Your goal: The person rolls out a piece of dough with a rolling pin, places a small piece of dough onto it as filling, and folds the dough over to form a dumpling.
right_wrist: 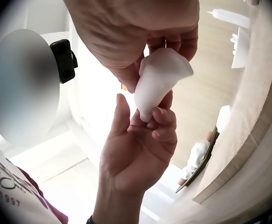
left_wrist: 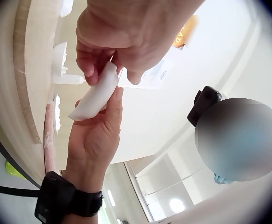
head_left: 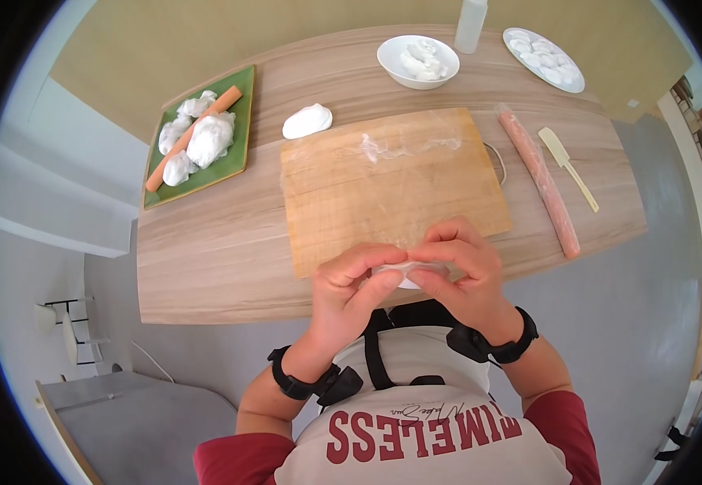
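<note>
Both hands hold a folded white dough wrapper [left_wrist: 96, 98] in front of the torso, near the table's front edge. It has a smooth half-moon shape, and its filling, if any, is hidden. My left hand [head_left: 349, 279] pinches one end between thumb and fingers. At the other end my right hand [head_left: 466, 263] pinches the rim, with its thumb and fingertips close to those of the left. From the right wrist view, the wrapper [right_wrist: 159, 77] bulges below the fingers and narrows toward the left hand. A wooden board [head_left: 391, 186] lies just beyond the hands.
A white dough lump [head_left: 307, 121] sits behind the board. Further back are a bowl [head_left: 395, 71], a bottle [head_left: 471, 26] and a plate [head_left: 575, 84] of white pieces. At right lie a plastic-wrapped pink roll [head_left: 539, 182] and a spatula [head_left: 568, 166]; at left, a green tray [head_left: 234, 129] with wrapped lumps.
</note>
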{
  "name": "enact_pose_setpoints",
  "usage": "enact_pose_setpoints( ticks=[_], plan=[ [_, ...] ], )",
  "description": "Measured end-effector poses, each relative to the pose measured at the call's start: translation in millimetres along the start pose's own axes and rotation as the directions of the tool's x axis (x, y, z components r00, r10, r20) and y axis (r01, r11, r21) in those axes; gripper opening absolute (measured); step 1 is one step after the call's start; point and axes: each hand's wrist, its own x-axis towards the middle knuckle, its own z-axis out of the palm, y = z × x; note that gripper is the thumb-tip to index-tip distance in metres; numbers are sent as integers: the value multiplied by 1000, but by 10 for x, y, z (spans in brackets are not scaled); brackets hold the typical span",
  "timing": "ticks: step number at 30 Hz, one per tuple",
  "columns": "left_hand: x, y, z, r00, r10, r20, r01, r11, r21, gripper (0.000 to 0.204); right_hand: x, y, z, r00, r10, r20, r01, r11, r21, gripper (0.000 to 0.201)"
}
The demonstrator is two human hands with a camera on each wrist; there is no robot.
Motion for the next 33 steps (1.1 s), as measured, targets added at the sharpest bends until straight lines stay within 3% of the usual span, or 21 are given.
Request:
enact_pose_setpoints(
  ticks=[2, 8, 12, 17, 21, 24, 26, 33],
  plan=[
    [-24, 60, -15, 991, -119, 61, 125, 986, -112, 28, -18, 7, -12, 1000, 20, -5, -20, 1000, -4, 24],
    [-61, 102, -49, 982, -160, 101, 172, 978, -121, 37, 20, 28, -26, 992, -128, -6, 126, 986, -113, 26],
    [-72, 79, -54, 982, -155, 103, 169, 976, -136, 38, 93, -57, -29, 989, -147, 0, 145, 981, -129, 26],
    [-73, 107, -46, 990, -113, 89, 114, 993, -8, 38, 118, -88, -43, 963, -256, 87, 271, 917, -294, 24],
    [-73, 92, -37, 988, -137, 73, 136, 991, 17, 38, 102, -57, -51, 964, -245, 103, 265, 913, -311, 22],
    [-78, 74, -45, 985, -162, 63, 165, 985, -49, 37, 83, -44, -47, 987, -133, 95, 148, 974, -172, 17],
    [-56, 90, -32, 983, -176, 45, 181, 972, -149, 37, 74, -59, -12, 999, 24, -27, -23, 999, 23, 14],
    [-39, 68, -14, 978, -209, 21, 207, 941, -268, 25, -20, 16, -6, 998, 66, 18, -67, 996, 65, 13]
  ],
)
